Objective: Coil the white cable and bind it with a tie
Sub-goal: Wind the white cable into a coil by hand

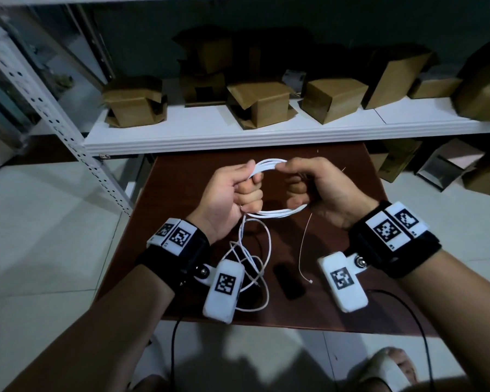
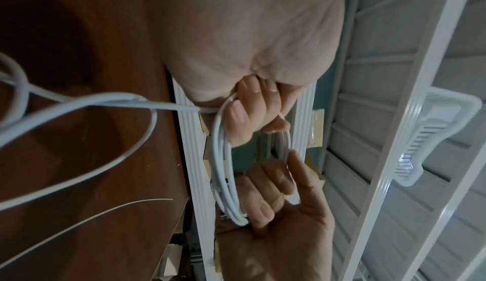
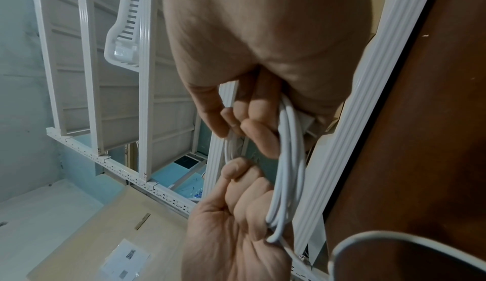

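Cable (image 1: pixel 269 165) is part-coiled: several white loops bunched into a small ring, held in the air over the table (image 1: pixel 337 193), between both hands. Left hand (image 1: pixel 232 196) is fisted round the ring's left side, fingers curled through the loops so the turns stay stacked and don't spring apart. Right hand (image 1: pixel 317 188) pinches the top of the ring with thumb and forefinger, its other fingers curled through the right side, likely to lay the next turn flat against the rest. The wrist views confirm both grips: strands run under curled fingers (image 2: pixel 252 106) of the left and past the right's knuckles.

Uncoiled tail (image 1: pixel 266 250) hangs from below the left fist and lies in loose bends on the table, under the left wrist unit, so coiling isn't finished. Slack there feeds freely but could tangle.

Tie (image 1: pixel 304 247), a thin pale wire, lies on the table below the right hand, near and untouched; it's within reach for binding once the tail is wound in.

Behind: white shelf (image 1: pixel 238 137) with cardboard boxes (image 1: pixel 260 103).
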Demonstrator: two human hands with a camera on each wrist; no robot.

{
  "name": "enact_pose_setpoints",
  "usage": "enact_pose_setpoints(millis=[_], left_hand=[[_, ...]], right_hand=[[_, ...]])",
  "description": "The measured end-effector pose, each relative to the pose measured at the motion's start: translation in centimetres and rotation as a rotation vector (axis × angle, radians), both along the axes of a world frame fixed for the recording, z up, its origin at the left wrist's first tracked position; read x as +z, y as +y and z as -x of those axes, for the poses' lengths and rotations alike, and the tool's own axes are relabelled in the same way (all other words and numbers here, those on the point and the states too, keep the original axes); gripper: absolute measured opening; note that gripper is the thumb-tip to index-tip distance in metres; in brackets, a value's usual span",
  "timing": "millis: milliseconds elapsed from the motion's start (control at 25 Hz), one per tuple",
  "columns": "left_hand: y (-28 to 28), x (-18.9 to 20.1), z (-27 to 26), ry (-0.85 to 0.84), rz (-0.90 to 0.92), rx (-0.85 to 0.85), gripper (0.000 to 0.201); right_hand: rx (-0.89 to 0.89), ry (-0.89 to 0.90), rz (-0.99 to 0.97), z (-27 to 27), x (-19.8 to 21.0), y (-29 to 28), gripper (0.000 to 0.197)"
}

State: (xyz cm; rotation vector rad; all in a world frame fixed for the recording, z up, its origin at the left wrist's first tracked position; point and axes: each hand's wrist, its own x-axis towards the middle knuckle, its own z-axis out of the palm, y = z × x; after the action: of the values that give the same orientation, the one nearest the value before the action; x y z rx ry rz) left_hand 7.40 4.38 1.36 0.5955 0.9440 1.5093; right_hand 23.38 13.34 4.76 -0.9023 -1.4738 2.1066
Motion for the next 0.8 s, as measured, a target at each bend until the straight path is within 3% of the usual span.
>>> enact_pose_setpoints(millis=[360,520,600,720,800], left_hand=[[0.1,-0.2,-0.3,0.237,0.005,0.05,0.039],[0.0,-0.9,-1.0,0.569,0.034,-0.039,0.044],[0.0,-1.2,-1.3,0.652,0.04,-0.063,0.045],[0.1,-0.5,-1.0,0.535,0.03,-0.048,0.041],[0.0,0.2,-0.6,0.421,0.01,-0.044,0.038]], right_hand=[[0.19,-0.02,0.053,-0.3,-0.6,-0.4,0.039],[0.258,-0.16,-0.096,-0.4,-1.0,-0.7,0.024],[0.241,-0.219,-0.186,-0.3,-0.9,-1.0,0.014],[0.112,-0.211,-0.258,0.2,-0.7,-1.8,0.019],[0.019,-0.111,-0.199,0.7,-0.5,-2.2,0.008]])
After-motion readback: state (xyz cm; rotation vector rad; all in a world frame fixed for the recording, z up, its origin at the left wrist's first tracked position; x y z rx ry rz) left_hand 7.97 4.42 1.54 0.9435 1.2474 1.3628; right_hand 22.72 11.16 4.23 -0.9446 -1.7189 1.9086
